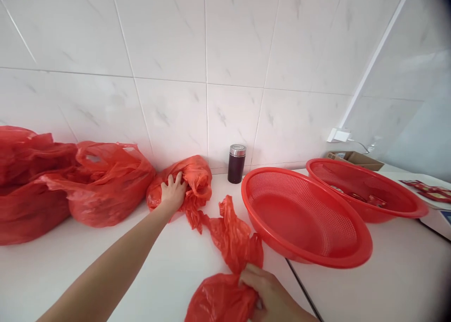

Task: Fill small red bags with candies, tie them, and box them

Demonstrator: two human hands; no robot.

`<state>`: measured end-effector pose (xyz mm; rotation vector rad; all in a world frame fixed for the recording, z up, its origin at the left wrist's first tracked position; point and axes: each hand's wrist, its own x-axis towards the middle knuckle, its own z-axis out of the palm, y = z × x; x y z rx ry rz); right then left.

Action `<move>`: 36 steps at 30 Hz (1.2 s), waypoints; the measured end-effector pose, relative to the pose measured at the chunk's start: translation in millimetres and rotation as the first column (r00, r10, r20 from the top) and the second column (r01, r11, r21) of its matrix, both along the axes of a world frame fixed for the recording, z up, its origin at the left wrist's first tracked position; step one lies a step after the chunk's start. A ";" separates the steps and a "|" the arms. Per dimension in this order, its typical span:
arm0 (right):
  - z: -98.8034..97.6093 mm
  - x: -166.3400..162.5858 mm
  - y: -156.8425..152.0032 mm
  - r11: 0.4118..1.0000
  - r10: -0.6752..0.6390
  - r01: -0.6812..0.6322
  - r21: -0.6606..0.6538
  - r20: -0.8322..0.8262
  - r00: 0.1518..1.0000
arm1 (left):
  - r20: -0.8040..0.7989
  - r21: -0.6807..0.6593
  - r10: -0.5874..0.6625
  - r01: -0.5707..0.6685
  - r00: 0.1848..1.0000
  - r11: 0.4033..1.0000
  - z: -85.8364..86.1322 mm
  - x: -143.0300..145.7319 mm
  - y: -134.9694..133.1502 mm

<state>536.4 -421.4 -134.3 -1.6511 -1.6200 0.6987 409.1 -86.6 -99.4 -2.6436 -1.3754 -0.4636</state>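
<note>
My left hand [174,192] reaches out to a crumpled red plastic bag [199,174] by the wall, its fingers spread over the bag's top. Close to me, my right hand [266,289] has its fingers closed on another red plastic bag [221,296]. A twisted strip of red plastic [230,233] runs from this near bag towards the one under my left hand; whether the two are joined I cannot tell. What the bags contain is hidden.
Two fuller red bags [105,186] stand at the left. A dark flask [236,164] is by the wall. To the right are an oval red basket [299,214] and a second red basket [405,207] holding small packets, with a cardboard box [362,160] behind.
</note>
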 end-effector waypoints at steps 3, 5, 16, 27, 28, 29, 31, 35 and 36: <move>-6.4 -0.3 3.7 0.995 -0.069 0.072 0.072 -0.045 0.997 | 0.030 -0.022 -0.014 0.015 0.999 1.000 8.1 1.6 -8.3; -8.8 -3.5 14.2 0.985 -0.090 0.103 0.137 -0.100 0.991 | 0.059 -0.032 -0.057 0.059 0.997 0.998 19.2 -0.6 -20.0; 12.2 -25.4 55.4 0.956 -0.244 0.225 0.190 0.085 0.966 | 0.468 -0.205 -0.207 0.334 0.859 0.920 22.0 -69.6 -128.6; 4.7 -34.5 44.2 0.946 -0.264 0.224 0.235 0.155 0.952 | 0.246 -0.241 -0.343 0.400 0.907 0.884 -58.6 -90.3 -185.0; 4.3 -37.3 47.7 0.947 -0.262 0.216 0.239 0.180 0.948 | 0.217 -0.213 -0.361 0.405 0.907 0.889 -63.0 -90.2 -185.7; 4.7 -39.8 50.9 0.947 -0.260 0.208 0.244 0.204 0.944 | 0.193 -0.185 -0.379 0.413 0.905 0.892 -67.5 -90.4 -185.0; 7.5 -42.2 55.0 0.948 -0.261 0.201 0.248 0.236 0.936 | 0.172 -0.134 -0.408 0.432 0.897 0.892 -75.8 -91.9 -180.4; 14.6 -35.5 52.3 0.943 -0.277 0.217 0.254 0.235 0.931 | 0.258 -0.102 -0.398 0.435 0.880 0.895 -81.4 -101.4 -167.4; 14.9 -32.6 50.3 0.943 -0.282 0.223 0.248 0.235 0.930 | 0.289 -0.119 -0.374 0.421 0.881 0.899 -80.5 -104.8 -164.7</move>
